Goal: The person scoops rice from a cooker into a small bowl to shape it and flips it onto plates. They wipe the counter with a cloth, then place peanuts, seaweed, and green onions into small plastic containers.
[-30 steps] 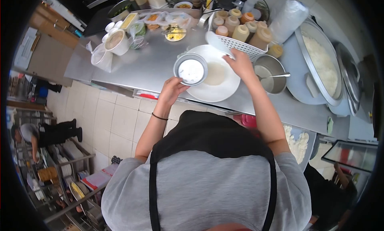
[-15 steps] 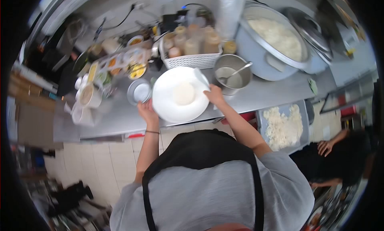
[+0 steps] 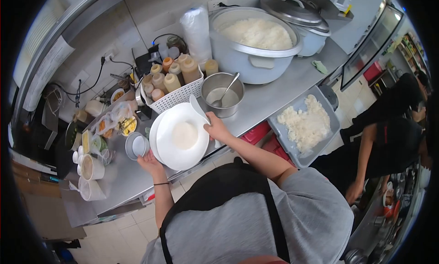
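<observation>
A white plate (image 3: 167, 149) carries a round mound of rice (image 3: 185, 135) in its middle. Another white plate's rim (image 3: 154, 136) shows under its left side. My right hand (image 3: 216, 128) is closed at the plate's right rim, around the handle of a white rice paddle (image 3: 197, 107) whose blade lies over the upper rim. My left hand (image 3: 151, 163) is open, palm up, just below the lower-left rim. Close above its fingers stands a small metal bowl (image 3: 137, 146) with something whitish inside.
A metal pot (image 3: 222, 96) with a spoon and a white basket (image 3: 176, 96) of squeeze bottles stand behind the plate. Beyond is a large rice cooker (image 3: 256, 63). A grey tub (image 3: 299, 160) of rice sits right of the counter. Other people (image 3: 361, 147) stand at right.
My view has turned, so the counter slants. The upper plate has shifted right, baring the rim of the one beneath. My left hand has come off the rim and opened palm up.
</observation>
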The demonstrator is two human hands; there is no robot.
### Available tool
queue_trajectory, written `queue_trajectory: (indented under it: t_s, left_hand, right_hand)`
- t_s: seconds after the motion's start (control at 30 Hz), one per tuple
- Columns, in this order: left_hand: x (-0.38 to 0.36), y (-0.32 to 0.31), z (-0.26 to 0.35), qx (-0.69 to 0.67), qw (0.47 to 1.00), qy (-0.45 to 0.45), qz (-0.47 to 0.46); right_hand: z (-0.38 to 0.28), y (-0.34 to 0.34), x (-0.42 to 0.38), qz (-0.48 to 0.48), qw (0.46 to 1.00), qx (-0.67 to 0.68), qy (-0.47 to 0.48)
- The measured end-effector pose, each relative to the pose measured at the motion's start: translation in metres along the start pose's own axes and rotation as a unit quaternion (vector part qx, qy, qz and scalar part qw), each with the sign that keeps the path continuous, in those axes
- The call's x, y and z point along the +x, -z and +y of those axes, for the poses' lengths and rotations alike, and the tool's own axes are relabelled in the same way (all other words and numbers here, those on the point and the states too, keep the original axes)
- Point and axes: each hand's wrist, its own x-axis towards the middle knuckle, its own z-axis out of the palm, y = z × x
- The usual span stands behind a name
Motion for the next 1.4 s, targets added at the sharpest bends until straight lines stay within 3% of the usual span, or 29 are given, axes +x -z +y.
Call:
queue_trajectory:
  t_s: [0.07, 0.1, 0.27, 0.33, 0.4, 0.63, 0.8, 0.87, 0.93, 1.03, 1.17, 1.23, 1.27, 1.3, 1.33, 1.4]
  left_hand:
    - [0.005, 0.003, 0.008, 0.004, 1.000, -0.002, -0.007]
    - [0.008, 0.007, 0.013, 0.012, 1.000, -0.004, -0.006]
    - [0.025, 0.013, 0.037, 0.015, 0.998, -0.006, -0.067]
    - [0.026, 0.003, 0.043, 0.024, 0.997, -0.016, -0.072]
    - [0.028, -0.007, 0.045, 0.050, 0.995, -0.006, -0.090]
    - [0.011, -0.068, 0.036, 0.053, 0.982, 0.060, -0.174]
    - [-0.011, -0.120, 0.014, 0.037, 0.981, 0.048, -0.183]
    - [-0.020, -0.142, -0.001, 0.034, 0.981, 0.036, -0.188]
    - [-0.028, -0.163, -0.016, 0.026, 0.980, 0.044, -0.191]
    - [-0.044, -0.197, -0.034, 0.016, 0.978, 0.067, -0.199]
    - [-0.056, -0.226, -0.053, 0.013, 0.968, 0.106, -0.229]
    - [-0.068, -0.245, -0.061, 0.012, 0.967, 0.108, -0.229]
    - [-0.074, -0.257, -0.065, 0.014, 0.967, 0.105, -0.231]
    - [-0.078, -0.270, -0.070, 0.016, 0.967, 0.099, -0.234]
    - [-0.082, -0.283, -0.076, 0.019, 0.966, 0.094, -0.239]
    - [-0.095, -0.318, -0.089, 0.054, 0.963, 0.045, -0.260]
  right_hand:
    - [-0.001, 0.016, -0.005, -0.004, 0.998, 0.047, 0.041]
    - [-0.024, 0.033, -0.021, -0.002, 0.997, 0.070, 0.009]
    - [-0.018, 0.121, -0.064, 0.081, 0.986, 0.148, -0.005]
    - [-0.016, 0.161, -0.088, 0.175, 0.959, 0.218, -0.038]
    - [-0.025, 0.207, -0.117, 0.246, 0.948, 0.185, -0.076]
    - [0.061, 0.355, -0.136, 0.444, 0.884, 0.147, -0.032]
    - [0.137, 0.436, -0.075, 0.543, 0.829, 0.130, -0.030]
    - [0.166, 0.465, -0.039, 0.612, 0.782, 0.112, -0.028]
    - [0.197, 0.492, -0.007, 0.601, 0.791, 0.104, -0.048]
    - [0.238, 0.514, 0.038, 0.627, 0.758, 0.170, -0.053]
    - [0.252, 0.517, 0.074, 0.610, 0.766, 0.192, -0.061]
    - [0.267, 0.525, 0.079, 0.550, 0.814, 0.171, -0.074]
    - [0.273, 0.528, 0.080, 0.541, 0.827, 0.137, -0.073]
    - [0.283, 0.540, 0.077, 0.545, 0.826, 0.035, -0.140]
    - [0.295, 0.557, 0.071, 0.536, 0.819, -0.140, -0.152]
    - [0.263, 0.569, 0.057, 0.580, 0.786, -0.158, -0.144]
